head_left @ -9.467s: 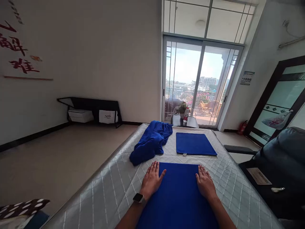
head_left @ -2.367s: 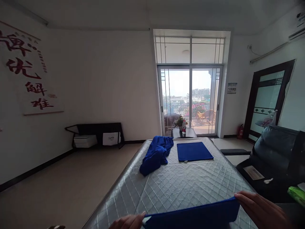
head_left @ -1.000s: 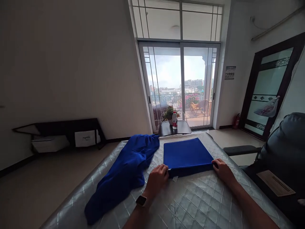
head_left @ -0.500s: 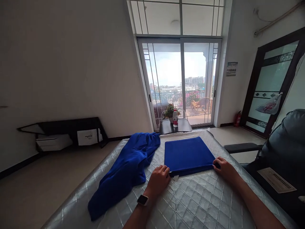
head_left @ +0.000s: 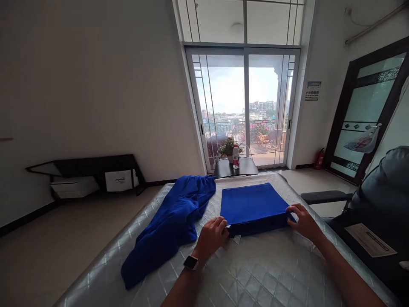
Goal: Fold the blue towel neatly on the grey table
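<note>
A flat, folded rectangle of blue cloth (head_left: 254, 202) lies on the quilted silver bed surface (head_left: 265, 273). Its near edge is raised a little, showing a dark side. My left hand (head_left: 213, 233) grips the near left corner, fingers curled over it; a watch is on that wrist. At the near right corner, my right hand (head_left: 303, 221) pinches the cloth between thumb and fingers. A small white tag (head_left: 237, 239) shows by the near left corner. To the left lies a crumpled blue cloth (head_left: 172, 226), touched by neither hand.
Beyond the bed's far edge a small black table (head_left: 225, 169) holds a potted plant (head_left: 227, 147) and a bottle (head_left: 235, 157). A dark chair (head_left: 383, 200) stands at the right. A black rack (head_left: 92, 168) with white boxes leans by the left wall.
Both hands have raised the near edge of the folded cloth, most at the right corner, so more of its dark side shows. The view has shifted slightly.
</note>
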Action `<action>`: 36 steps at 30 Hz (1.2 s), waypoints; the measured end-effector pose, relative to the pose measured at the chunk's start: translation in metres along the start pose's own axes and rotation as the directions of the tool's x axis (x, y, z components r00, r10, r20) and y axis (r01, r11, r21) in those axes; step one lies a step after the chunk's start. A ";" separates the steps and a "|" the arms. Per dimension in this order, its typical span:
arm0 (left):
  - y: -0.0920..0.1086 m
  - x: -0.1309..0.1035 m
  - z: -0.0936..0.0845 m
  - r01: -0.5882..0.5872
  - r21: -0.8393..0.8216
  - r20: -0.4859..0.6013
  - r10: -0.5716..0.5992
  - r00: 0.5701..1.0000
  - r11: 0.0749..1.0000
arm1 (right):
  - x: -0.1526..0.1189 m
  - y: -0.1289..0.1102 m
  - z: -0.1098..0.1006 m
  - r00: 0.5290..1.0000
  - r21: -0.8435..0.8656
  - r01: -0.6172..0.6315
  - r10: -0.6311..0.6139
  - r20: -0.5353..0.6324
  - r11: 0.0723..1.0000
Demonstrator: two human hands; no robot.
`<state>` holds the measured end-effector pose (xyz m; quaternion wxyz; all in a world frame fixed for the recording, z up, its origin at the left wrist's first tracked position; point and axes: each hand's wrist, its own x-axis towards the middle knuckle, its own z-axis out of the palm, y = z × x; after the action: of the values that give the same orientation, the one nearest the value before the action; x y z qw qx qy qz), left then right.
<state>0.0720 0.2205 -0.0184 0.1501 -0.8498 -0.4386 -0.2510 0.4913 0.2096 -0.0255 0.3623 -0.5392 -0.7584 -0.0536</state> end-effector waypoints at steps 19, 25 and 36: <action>0.011 -0.003 -0.023 -0.106 -0.137 0.119 0.122 0.985 0.985 | -0.005 -0.009 -0.018 0.963 -0.085 -0.030 0.052 0.265 0.996; 0.013 0.000 -0.017 -0.178 -0.204 0.107 0.203 0.973 0.963 | 0.002 -0.025 -0.016 0.946 -0.029 0.084 -0.071 0.316 0.996; 0.013 0.003 0.008 -0.173 -0.097 0.172 0.188 0.967 0.980 | -0.004 -0.029 0.020 0.961 -0.129 0.167 -0.132 0.244 0.977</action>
<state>0.0866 0.2189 -0.0232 0.0971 -0.9108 -0.3607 -0.1761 0.4568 0.2041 -0.0339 0.2240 -0.5081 -0.8284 -0.0734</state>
